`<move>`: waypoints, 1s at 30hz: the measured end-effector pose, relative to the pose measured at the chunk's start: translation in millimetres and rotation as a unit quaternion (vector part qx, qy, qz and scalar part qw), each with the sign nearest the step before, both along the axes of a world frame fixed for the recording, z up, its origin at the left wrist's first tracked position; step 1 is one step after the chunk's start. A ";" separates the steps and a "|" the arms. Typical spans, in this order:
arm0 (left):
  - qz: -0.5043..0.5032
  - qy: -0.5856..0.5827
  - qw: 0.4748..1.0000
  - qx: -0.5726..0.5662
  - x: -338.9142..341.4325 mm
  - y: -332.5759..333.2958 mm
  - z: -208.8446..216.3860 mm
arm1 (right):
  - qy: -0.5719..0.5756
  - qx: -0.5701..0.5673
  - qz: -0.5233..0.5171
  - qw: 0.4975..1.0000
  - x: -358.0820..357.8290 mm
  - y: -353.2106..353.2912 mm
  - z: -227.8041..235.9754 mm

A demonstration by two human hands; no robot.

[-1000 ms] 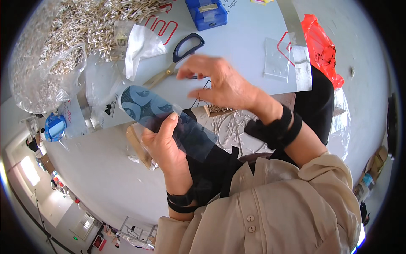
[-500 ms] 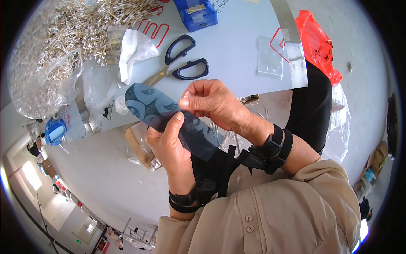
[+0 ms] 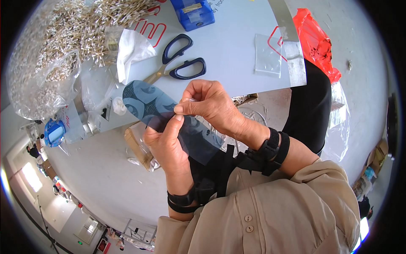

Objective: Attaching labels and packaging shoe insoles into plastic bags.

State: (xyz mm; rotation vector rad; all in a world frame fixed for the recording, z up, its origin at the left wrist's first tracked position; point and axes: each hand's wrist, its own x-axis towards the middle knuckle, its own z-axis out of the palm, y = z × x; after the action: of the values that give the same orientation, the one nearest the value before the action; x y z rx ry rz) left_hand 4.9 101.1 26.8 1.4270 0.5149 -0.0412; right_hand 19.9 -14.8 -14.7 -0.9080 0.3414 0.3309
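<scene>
A dark blue see-through patterned film piece (image 3: 148,101), long with rounded ends, lies slantwise between my hands, over my lap and the near table edge. My left hand (image 3: 169,146) grips it at mid-length, thumb on top and fingers beneath. Over the film's upper edge, my right hand (image 3: 213,108) is closed in a pinch, its thumb tip meeting the left thumb tip. Whatever that pinch holds is too small to make out. Just beyond the film, scissors with dark blue handles (image 3: 188,70) rest on the table, their blades partly hidden behind the film.
Loose cotton swabs (image 3: 93,29) are heaped at the far left, beside clear plastic bags (image 3: 95,84) and a white pouch (image 3: 131,51). A blue box (image 3: 194,15) stands at the back. A small clear bag (image 3: 267,55) lies right, near a red plastic bag (image 3: 315,42).
My right hand has moved slightly left and down, bringing its thumb tip onto the left thumb tip. My left hand still grips the film, and the view has shifted a little.
</scene>
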 end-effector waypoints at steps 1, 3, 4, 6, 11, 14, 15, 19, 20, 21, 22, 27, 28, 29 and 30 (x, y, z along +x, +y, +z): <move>-0.008 -0.009 1.000 0.009 -0.7 0.4 -0.5 | -0.010 -0.022 0.016 1.000 1.0 -2.8 1.8; -0.017 -0.018 1.000 0.017 -0.6 -1.5 -0.7 | -0.020 -0.044 0.031 0.998 1.2 -3.5 4.4; -0.005 -0.013 1.000 0.013 0.9 -4.3 0.0 | -0.018 -0.091 0.016 0.996 0.3 -0.8 6.2; 0.007 -0.010 1.000 0.009 2.2 -5.6 -0.1 | -0.017 -0.138 0.000 0.990 0.4 3.3 5.5; 0.003 -0.001 1.000 -0.009 0.2 3.7 -5.8 | -0.069 -0.168 -0.018 0.983 1.6 6.4 -1.9; 0.029 0.010 1.000 0.003 1.8 0.7 -2.9 | -0.045 -0.135 -0.007 0.990 6.7 3.3 -3.9; 0.030 0.010 1.000 0.003 1.9 0.1 -3.2 | -0.045 -0.136 -0.006 0.990 7.9 2.9 -3.9; 0.058 0.015 0.998 0.019 0.5 4.7 1.0 | -0.141 -0.298 -0.039 0.943 23.7 -3.6 -16.2; 0.065 0.020 0.997 0.022 0.8 8.7 3.8 | -0.210 -0.402 -0.071 0.888 34.4 -7.5 -22.7; 0.056 0.017 0.998 0.031 0.2 13.5 2.8 | -0.239 -0.441 -0.026 0.865 42.0 -15.2 -26.7; 0.057 0.017 0.998 0.033 0.5 14.6 4.1 | -0.239 -0.439 -0.025 0.866 50.1 -14.6 -32.3; 0.077 0.018 0.996 0.039 3.6 14.2 5.9 | -0.433 -0.657 0.030 0.616 69.6 -20.8 -42.9; 0.077 0.018 0.996 0.040 3.8 14.6 5.0 | -0.456 -0.662 0.010 0.594 70.5 -21.8 -42.2; 0.080 0.014 0.996 0.040 3.2 16.2 3.8 | -0.457 -0.661 0.011 0.595 68.8 -22.2 -37.6; 0.083 0.011 0.996 0.039 2.9 17.3 3.1 | -0.422 -0.587 0.051 0.689 64.1 -23.6 -32.2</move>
State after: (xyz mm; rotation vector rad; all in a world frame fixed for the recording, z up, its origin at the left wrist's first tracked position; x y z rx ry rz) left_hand 7.9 118.4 30.0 1.4570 0.6578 0.0975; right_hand 83.9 -38.3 -46.9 -2.2338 -0.4660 -0.3170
